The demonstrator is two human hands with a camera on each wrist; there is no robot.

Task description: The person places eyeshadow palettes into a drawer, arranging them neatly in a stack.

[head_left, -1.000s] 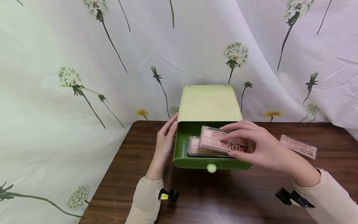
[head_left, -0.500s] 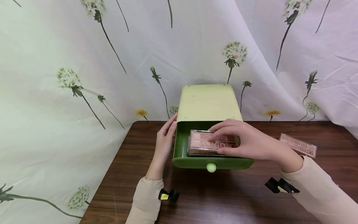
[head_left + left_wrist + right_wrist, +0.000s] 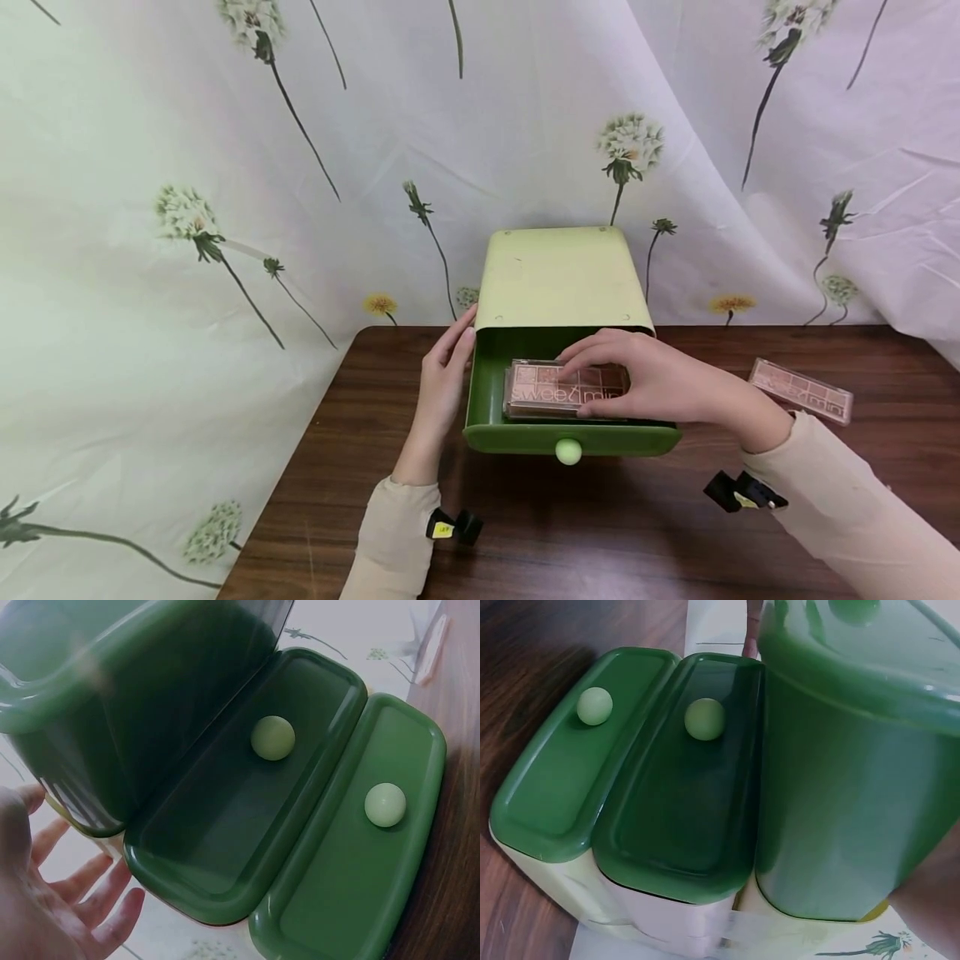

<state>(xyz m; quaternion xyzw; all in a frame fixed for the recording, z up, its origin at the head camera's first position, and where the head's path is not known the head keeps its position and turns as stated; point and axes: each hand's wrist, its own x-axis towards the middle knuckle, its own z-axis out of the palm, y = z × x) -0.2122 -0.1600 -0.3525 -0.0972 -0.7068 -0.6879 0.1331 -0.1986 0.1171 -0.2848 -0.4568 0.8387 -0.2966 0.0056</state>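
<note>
A pale-green cabinet (image 3: 566,275) has its green top drawer (image 3: 525,438) pulled out. In the drawer lies a clear-lidded eyeshadow palette (image 3: 534,383) marked "sweet mini", on top of at least one similar palette. My right hand (image 3: 663,383) reaches over the drawer's right side and holds the upper palette between thumb and fingers, covering its right part. My left hand (image 3: 441,387) rests against the cabinet's left side. In the left wrist view the left hand (image 3: 67,900) shows spread, extended fingers beside the cabinet. Only a blurred part of the right hand (image 3: 934,904) shows in the right wrist view.
Another palette (image 3: 801,390) lies on the brown wooden table (image 3: 360,467) to the right. Below the open drawer, a middle drawer (image 3: 225,795) and a bottom drawer (image 3: 352,855) with round knobs are closed. A floral cloth (image 3: 360,150) hangs behind.
My right hand has moved left and down with the palette, which went from tilted above the drawer to lying level on the one beneath. The left hand has stayed put.
</note>
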